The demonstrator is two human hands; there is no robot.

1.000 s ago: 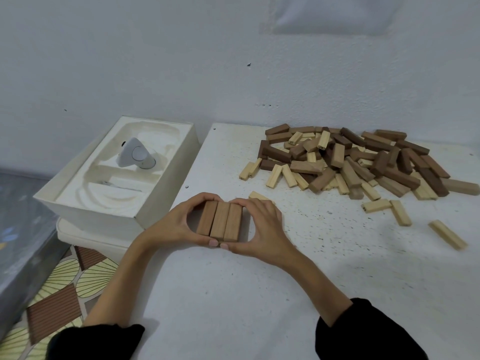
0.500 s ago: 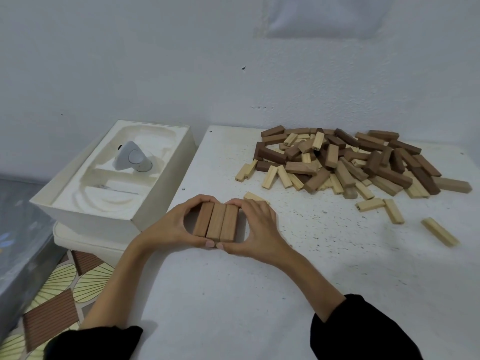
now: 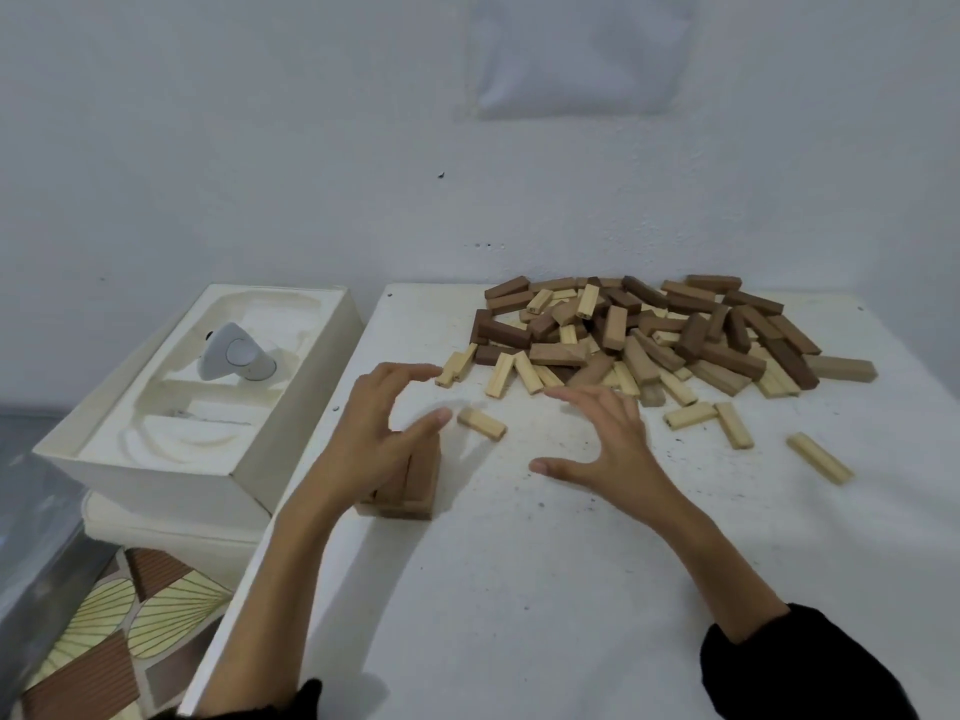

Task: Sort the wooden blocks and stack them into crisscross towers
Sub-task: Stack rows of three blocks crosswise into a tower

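A row of medium-brown blocks (image 3: 413, 483) lies side by side on the white table (image 3: 519, 589), near its left edge. My left hand (image 3: 376, 423) hovers over the row with fingers spread and covers most of it. My right hand (image 3: 605, 441) is open above the table to the right, holding nothing, fingers pointing toward the pile. A big heap of mixed wooden blocks (image 3: 649, 335), dark, medium and pale, lies at the far side. One pale block (image 3: 481, 423) lies loose between my hands.
A white box (image 3: 208, 407) with a moulded insert and a grey device (image 3: 234, 353) stands left of the table. Several pale blocks (image 3: 818, 457) lie scattered right of the heap. A wall rises just behind the table. Patterned floor shows at the lower left.
Both hands let go of the brown row and lifted apart. The right hand moved right, toward the heap; the left stays above the row. The view shifted.
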